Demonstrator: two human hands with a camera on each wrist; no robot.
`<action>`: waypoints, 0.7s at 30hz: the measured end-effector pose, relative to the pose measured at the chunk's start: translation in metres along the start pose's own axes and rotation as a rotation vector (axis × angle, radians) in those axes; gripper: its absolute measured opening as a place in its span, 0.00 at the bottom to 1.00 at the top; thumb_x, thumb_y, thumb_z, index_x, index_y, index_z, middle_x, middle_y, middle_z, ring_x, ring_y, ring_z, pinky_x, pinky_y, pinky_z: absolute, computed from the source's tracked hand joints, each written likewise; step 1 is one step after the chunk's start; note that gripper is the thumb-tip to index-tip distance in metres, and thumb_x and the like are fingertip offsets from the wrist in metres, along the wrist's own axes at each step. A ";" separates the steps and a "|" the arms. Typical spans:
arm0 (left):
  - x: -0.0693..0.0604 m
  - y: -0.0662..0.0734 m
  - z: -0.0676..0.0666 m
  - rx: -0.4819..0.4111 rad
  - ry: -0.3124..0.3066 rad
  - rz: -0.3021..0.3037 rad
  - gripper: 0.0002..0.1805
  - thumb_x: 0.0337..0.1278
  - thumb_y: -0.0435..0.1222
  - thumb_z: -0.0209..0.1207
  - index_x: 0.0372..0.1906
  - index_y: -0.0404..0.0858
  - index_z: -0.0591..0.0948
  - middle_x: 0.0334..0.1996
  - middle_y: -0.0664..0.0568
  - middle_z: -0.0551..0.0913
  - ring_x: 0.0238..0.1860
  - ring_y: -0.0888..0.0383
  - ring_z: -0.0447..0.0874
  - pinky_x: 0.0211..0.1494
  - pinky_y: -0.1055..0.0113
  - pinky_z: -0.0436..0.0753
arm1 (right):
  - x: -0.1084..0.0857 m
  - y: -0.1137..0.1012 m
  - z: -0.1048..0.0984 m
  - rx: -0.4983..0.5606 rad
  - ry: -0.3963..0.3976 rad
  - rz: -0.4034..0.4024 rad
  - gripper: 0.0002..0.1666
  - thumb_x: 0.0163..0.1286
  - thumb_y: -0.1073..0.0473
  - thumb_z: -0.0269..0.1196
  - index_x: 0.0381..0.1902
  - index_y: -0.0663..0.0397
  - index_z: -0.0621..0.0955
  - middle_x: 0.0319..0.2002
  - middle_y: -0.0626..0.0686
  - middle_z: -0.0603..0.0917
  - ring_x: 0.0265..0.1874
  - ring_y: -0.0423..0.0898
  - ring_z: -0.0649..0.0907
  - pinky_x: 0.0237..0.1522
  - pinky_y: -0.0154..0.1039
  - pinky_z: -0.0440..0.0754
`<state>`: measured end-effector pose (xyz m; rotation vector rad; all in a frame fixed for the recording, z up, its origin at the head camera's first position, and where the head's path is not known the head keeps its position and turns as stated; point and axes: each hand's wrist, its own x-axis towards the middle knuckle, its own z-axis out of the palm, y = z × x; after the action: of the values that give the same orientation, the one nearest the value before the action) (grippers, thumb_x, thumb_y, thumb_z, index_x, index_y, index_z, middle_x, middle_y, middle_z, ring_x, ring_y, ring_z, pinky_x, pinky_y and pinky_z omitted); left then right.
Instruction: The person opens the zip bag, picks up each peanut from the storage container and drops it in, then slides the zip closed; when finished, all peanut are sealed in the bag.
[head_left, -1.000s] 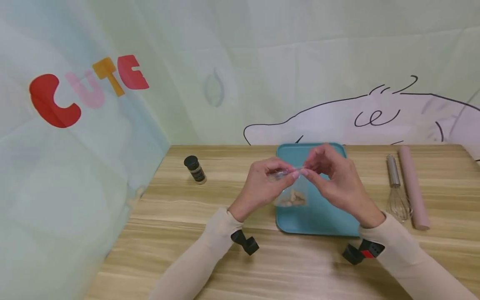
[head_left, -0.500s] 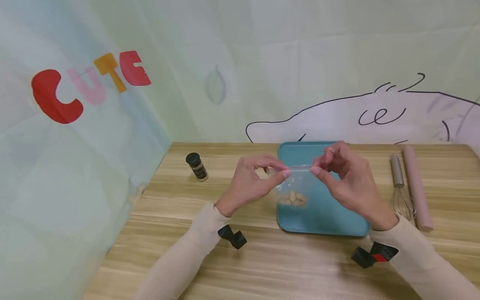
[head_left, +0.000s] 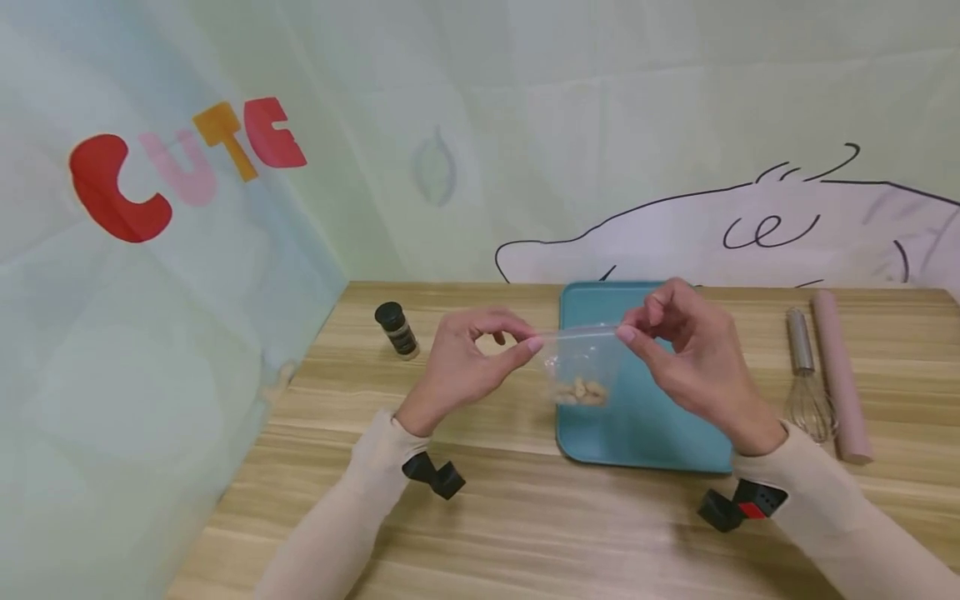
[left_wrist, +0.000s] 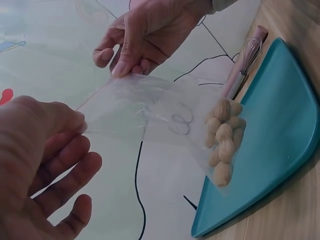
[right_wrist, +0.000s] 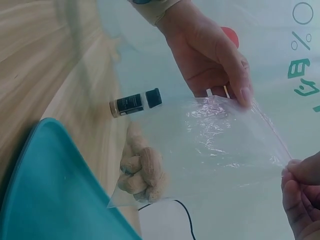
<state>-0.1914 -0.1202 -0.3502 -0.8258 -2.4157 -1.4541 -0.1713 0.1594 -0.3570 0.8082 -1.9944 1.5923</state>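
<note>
A clear zip bag [head_left: 581, 358] hangs between both hands, its top edge stretched out straight. Several peanuts [left_wrist: 225, 140] in their shells lie at its bottom. My left hand [head_left: 476, 354] pinches one top corner between thumb and forefinger; its other fingers are spread in the left wrist view. The opposite top corner is pinched by my right hand [head_left: 693, 358]. In the head view the bag is held above the left part of a teal tray [head_left: 637, 442]. Whether the zip seal is closed, I cannot tell.
A black-capped spice jar [head_left: 397, 331] stands at the left on the wooden table [head_left: 487, 517]. On the right lie a wire whisk [head_left: 808, 375] and a pink rolling pin [head_left: 842, 375]. A printed cloth backdrop [head_left: 480, 142] rises behind the table.
My left hand has slid leftward along the bag's top edge, away from the right hand. The bag's top is now stretched wide, and the peanuts hang freely below.
</note>
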 end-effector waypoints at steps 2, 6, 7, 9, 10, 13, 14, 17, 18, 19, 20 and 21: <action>-0.002 -0.002 -0.004 0.014 0.022 -0.008 0.02 0.63 0.38 0.74 0.37 0.44 0.94 0.35 0.56 0.93 0.39 0.62 0.88 0.45 0.64 0.82 | 0.002 0.001 0.004 -0.006 0.007 -0.008 0.18 0.63 0.82 0.70 0.32 0.71 0.69 0.35 0.55 0.87 0.36 0.38 0.86 0.41 0.25 0.85; -0.005 -0.006 -0.013 0.027 0.065 -0.047 0.03 0.63 0.38 0.74 0.37 0.44 0.95 0.36 0.54 0.94 0.38 0.61 0.87 0.44 0.61 0.84 | 0.009 0.005 0.015 -0.028 -0.013 0.021 0.19 0.62 0.82 0.70 0.32 0.69 0.69 0.34 0.57 0.88 0.34 0.38 0.85 0.39 0.25 0.84; -0.007 -0.007 -0.017 0.033 0.070 -0.063 0.03 0.64 0.38 0.74 0.37 0.44 0.95 0.36 0.53 0.94 0.38 0.60 0.86 0.44 0.61 0.84 | 0.011 0.005 0.017 -0.040 -0.030 0.039 0.18 0.64 0.80 0.71 0.33 0.68 0.70 0.34 0.57 0.89 0.33 0.38 0.85 0.38 0.26 0.84; -0.011 -0.009 -0.025 0.037 0.062 -0.107 0.03 0.64 0.38 0.74 0.37 0.43 0.94 0.35 0.52 0.94 0.37 0.59 0.86 0.43 0.63 0.83 | 0.015 0.006 0.023 -0.073 -0.081 0.085 0.17 0.67 0.75 0.72 0.36 0.65 0.72 0.35 0.56 0.90 0.32 0.38 0.86 0.37 0.26 0.84; -0.013 -0.009 -0.029 0.053 0.050 -0.134 0.03 0.64 0.39 0.74 0.37 0.43 0.94 0.35 0.52 0.94 0.37 0.59 0.85 0.42 0.65 0.82 | 0.017 0.006 0.026 -0.092 -0.114 0.115 0.16 0.69 0.72 0.72 0.38 0.62 0.73 0.35 0.55 0.90 0.31 0.38 0.86 0.36 0.27 0.84; -0.018 -0.011 -0.041 0.090 -0.020 -0.215 0.04 0.65 0.40 0.73 0.37 0.44 0.94 0.35 0.52 0.93 0.37 0.58 0.86 0.41 0.67 0.82 | 0.021 0.006 0.033 -0.132 -0.209 0.203 0.14 0.71 0.66 0.72 0.43 0.57 0.76 0.36 0.52 0.91 0.31 0.42 0.88 0.36 0.29 0.84; -0.018 -0.013 -0.045 0.098 -0.041 -0.244 0.04 0.66 0.40 0.73 0.38 0.44 0.94 0.35 0.52 0.93 0.37 0.57 0.87 0.41 0.67 0.82 | 0.023 0.006 0.035 -0.146 -0.237 0.233 0.13 0.72 0.63 0.72 0.44 0.55 0.76 0.37 0.51 0.92 0.31 0.43 0.88 0.37 0.30 0.84; -0.015 -0.022 -0.051 0.109 -0.063 -0.317 0.06 0.66 0.41 0.72 0.39 0.43 0.93 0.36 0.50 0.93 0.36 0.55 0.88 0.39 0.66 0.83 | 0.031 0.014 0.043 -0.161 -0.296 0.331 0.13 0.74 0.59 0.71 0.48 0.53 0.78 0.37 0.52 0.92 0.34 0.46 0.88 0.41 0.36 0.83; -0.011 -0.028 -0.051 0.121 -0.060 -0.341 0.07 0.67 0.41 0.71 0.40 0.42 0.93 0.36 0.48 0.93 0.36 0.55 0.88 0.38 0.66 0.83 | 0.035 0.020 0.047 -0.189 -0.314 0.357 0.13 0.75 0.57 0.71 0.49 0.53 0.78 0.38 0.52 0.93 0.35 0.46 0.88 0.42 0.38 0.82; -0.007 -0.035 -0.050 0.144 -0.062 -0.366 0.08 0.68 0.42 0.70 0.41 0.42 0.93 0.37 0.47 0.93 0.35 0.55 0.88 0.37 0.67 0.83 | 0.040 0.028 0.050 -0.229 -0.333 0.384 0.13 0.75 0.56 0.70 0.51 0.52 0.78 0.39 0.52 0.93 0.36 0.47 0.88 0.43 0.41 0.82; -0.002 -0.043 -0.047 0.169 -0.075 -0.387 0.10 0.69 0.42 0.69 0.44 0.41 0.92 0.39 0.46 0.93 0.36 0.55 0.89 0.37 0.67 0.83 | 0.044 0.038 0.053 -0.269 -0.358 0.414 0.13 0.76 0.56 0.69 0.52 0.52 0.79 0.42 0.54 0.93 0.39 0.49 0.88 0.44 0.43 0.82; 0.003 -0.051 -0.043 0.199 -0.093 -0.412 0.12 0.70 0.43 0.68 0.47 0.39 0.92 0.40 0.45 0.93 0.36 0.54 0.89 0.38 0.66 0.83 | 0.047 0.048 0.056 -0.310 -0.383 0.440 0.14 0.76 0.56 0.68 0.54 0.53 0.79 0.45 0.56 0.93 0.41 0.51 0.89 0.46 0.45 0.83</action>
<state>-0.2269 -0.1747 -0.3663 -0.3724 -2.8685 -1.2862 -0.2383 0.1044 -0.3714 0.6129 -2.7644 1.3549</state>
